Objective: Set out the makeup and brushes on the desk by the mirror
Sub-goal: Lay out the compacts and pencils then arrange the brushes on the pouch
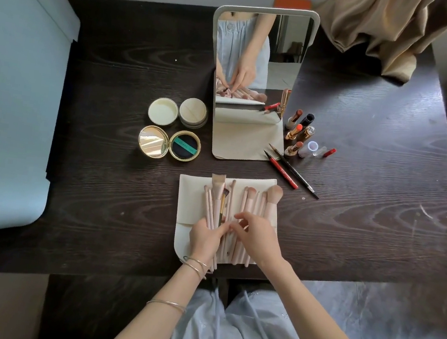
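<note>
- Head view — sorting pink brushes (241, 215) on the cream pouch (187, 201), near the mirror (254, 87): left hand (205, 237) closing round a bunch of handles, right hand (256, 235) pinching, contents unclear.
- Risking handles rolling off the desk (100, 180) edge.
- Hiding lower handles under both hands.

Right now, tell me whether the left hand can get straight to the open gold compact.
Probably yes. The left hand rests on the brushes over the cream pouch, and the gold compact lies ahead and to its left, with only bare desk between them.
</note>
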Motion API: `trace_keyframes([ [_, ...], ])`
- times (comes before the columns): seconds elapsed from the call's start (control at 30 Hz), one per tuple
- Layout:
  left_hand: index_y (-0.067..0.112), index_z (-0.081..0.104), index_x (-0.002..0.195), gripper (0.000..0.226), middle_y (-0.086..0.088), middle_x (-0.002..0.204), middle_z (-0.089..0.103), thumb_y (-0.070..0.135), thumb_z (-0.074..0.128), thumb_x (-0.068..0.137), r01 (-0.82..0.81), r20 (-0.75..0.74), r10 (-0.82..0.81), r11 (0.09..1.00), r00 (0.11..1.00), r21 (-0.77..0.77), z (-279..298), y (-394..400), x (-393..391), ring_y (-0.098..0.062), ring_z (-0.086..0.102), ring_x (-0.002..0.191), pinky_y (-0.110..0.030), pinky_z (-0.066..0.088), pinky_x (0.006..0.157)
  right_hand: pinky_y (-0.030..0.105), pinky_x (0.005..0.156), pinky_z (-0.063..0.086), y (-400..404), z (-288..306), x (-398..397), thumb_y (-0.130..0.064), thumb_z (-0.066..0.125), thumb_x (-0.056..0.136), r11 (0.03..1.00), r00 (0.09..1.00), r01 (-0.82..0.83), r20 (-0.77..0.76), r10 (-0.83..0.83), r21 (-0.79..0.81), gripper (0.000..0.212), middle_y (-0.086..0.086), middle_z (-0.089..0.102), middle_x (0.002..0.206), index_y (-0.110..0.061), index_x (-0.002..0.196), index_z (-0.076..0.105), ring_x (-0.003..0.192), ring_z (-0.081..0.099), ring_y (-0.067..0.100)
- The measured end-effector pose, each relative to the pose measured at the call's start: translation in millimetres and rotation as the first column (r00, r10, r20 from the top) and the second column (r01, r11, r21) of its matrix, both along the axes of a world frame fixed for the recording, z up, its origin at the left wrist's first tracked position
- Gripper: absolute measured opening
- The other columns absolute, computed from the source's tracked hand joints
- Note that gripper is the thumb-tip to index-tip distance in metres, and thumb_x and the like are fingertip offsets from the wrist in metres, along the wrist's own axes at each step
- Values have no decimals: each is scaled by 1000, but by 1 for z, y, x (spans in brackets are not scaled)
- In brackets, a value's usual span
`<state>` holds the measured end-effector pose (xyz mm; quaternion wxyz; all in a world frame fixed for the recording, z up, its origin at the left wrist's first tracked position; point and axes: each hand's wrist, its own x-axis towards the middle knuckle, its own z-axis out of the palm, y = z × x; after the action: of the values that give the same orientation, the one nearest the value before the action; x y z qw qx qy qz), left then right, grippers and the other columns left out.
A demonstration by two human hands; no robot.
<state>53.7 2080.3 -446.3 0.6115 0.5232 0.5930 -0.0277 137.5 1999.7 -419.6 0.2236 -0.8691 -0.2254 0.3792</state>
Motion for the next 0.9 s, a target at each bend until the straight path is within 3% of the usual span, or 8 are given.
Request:
trace_keyframes([
  [0.23, 7, 69, 97, 30, -8, 91, 71, 29, 77, 77, -11, -43, 11, 1000, 999, -3, 0, -2, 1, -22, 66, 86, -33, 54, 78, 37, 72, 54, 2, 1, -2, -30, 47, 96, 999, 999, 20, 41, -19, -27, 28, 3, 69, 96, -16, 118, 58, 79, 65, 18],
  [0.4, 12, 67, 90, 18, -7, 87, 70, 24, 74, 78, -8, -72, 10, 1000, 997, 25, 4, 0, 2, -22, 66, 82, -31, 53, 74, 34, 67, 50, 7, 5, -1, -23, 45, 96, 1000, 995, -2, 104, 4, -23, 24, -2, 64, 87, -19, 116, 56, 78, 62, 19],
  [0.57, 14, 67, 84, 13, -11, 87, 72, 22, 75, 78, -52, -62, 52, 999, 997, -4, 2, 5, -1, -25, 69, 83, -41, 57, 81, 32, 68, 50, 6, 5, 1, -21, 43, 96, 999, 994, -35, 100, 38, -31, 29, -1, 66, 94, -21, 121, 57, 85, 62, 17],
  [0.67, 17, 66, 80, 12, -11, 84, 71, 22, 76, 77, -90, -29, 89, 995, 996, -37, 3, 4, -1, -25, 69, 81, -40, 58, 79, 31, 73, 51, 10, 4, 1, -24, 48, 95, 999, 996, -37, 79, 36, 4, 25, -1, 69, 101, -18, 114, 64, 89, 62, 15],
  [0.83, 6, 68, 87, 11, -13, 85, 71, 11, 74, 79, -172, 67, 183, 975, 981, -144, 8, 4, -3, -22, 69, 80, -27, 57, 67, 40, 73, 55, 20, 1, 1, -24, 51, 94, 999, 995, 39, -90, -37, 18, 23, 3, 70, 80, -12, 99, 70, 66, 62, 15],
  [0.9, 8, 69, 88, 12, -13, 87, 72, 13, 75, 78, -140, 62, 149, 982, 987, -130, 6, 5, -6, -24, 70, 86, -32, 58, 75, 38, 73, 54, 22, -1, 0, -18, 48, 94, 999, 997, 27, -67, -29, -19, 23, 6, 71, 83, -10, 106, 66, 68, 64, 17],
])
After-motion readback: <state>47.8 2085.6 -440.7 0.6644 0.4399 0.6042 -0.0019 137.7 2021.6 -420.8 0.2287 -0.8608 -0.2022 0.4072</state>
